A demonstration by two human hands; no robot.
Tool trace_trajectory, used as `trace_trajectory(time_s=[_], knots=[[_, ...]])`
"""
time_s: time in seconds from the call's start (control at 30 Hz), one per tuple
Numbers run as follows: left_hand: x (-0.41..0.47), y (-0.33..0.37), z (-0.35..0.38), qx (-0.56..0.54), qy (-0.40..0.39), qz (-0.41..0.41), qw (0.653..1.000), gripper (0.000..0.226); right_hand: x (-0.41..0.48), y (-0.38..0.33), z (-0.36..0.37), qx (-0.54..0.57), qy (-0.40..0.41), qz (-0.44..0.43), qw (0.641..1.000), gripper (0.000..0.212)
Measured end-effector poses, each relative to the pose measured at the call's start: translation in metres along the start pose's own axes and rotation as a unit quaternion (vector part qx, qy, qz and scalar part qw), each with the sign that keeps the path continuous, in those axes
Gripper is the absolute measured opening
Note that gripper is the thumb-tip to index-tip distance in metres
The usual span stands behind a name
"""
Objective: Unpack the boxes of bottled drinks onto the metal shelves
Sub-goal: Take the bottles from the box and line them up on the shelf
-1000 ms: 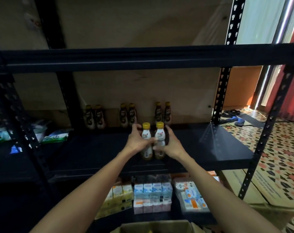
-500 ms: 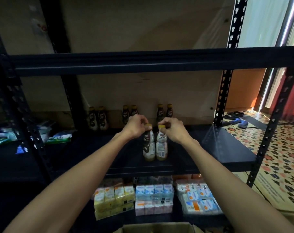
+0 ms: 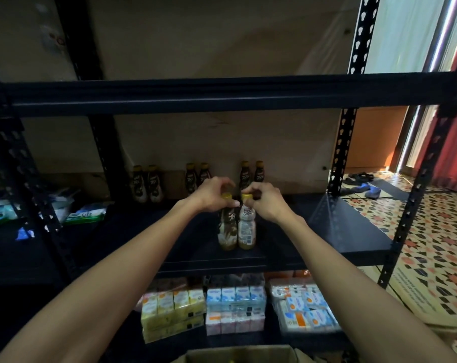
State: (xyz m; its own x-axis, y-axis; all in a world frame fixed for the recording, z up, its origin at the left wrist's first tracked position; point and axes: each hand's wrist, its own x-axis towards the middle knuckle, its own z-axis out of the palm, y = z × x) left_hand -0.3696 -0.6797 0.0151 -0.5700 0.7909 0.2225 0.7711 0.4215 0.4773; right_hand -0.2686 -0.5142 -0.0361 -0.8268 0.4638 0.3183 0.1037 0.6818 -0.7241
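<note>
**Head view:** 2 yellow-capped drink bottles are seen standing upright and touching on the middle metal shelf (image 3: 353, 231), near its front edge and about midway along it. The dark bottle (image 3: 226, 229) is pinched at the cap by the left hand (image 3: 211, 195), its fingers (image 3: 230, 204) curled round the neck. The pale bottle (image 3: 246, 229) is held the same way by the right hand (image 3: 266, 203). The grip at the caps appears chosen so that the pair can be steered side by side without being tipped. 6 matching bottles (image 3: 196, 176) are lined up in 3 pairs along the shelf's back edge, and the new pair is judged to be starting a row in front of them. An open cardboard box (image 3: 238, 353), presumably the source, is glimpsed at the bottom of the view, its contents largely hidden. Packs of small cartons (image 3: 235, 307) are stacked on the shelf below.
</note>
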Motion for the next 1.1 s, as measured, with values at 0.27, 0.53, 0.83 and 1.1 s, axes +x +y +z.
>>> trace_trajectory(time_s=[0.27,0.53,0.83,1.1], knots=[[-0.001,-0.006,0.006,0.008,0.016,-0.042,0.999,0.038,-0.004,-0.004,0.000,0.018,0.001,0.015,1.000,0.017],[-0.002,-0.009,0.008,0.029,-0.024,-0.057,0.998,0.052,-0.010,-0.009,-0.004,0.031,-0.003,0.015,0.999,0.018],[-0.006,-0.012,0.019,0.018,0.013,-0.060,0.998,0.056,-0.006,-0.016,-0.001,-0.011,0.020,0.005,1.000,0.013],[-0.007,-0.009,0.021,0.024,0.020,-0.066,0.997,0.057,-0.017,-0.020,-0.004,-0.057,-0.012,-0.004,0.998,0.036]])
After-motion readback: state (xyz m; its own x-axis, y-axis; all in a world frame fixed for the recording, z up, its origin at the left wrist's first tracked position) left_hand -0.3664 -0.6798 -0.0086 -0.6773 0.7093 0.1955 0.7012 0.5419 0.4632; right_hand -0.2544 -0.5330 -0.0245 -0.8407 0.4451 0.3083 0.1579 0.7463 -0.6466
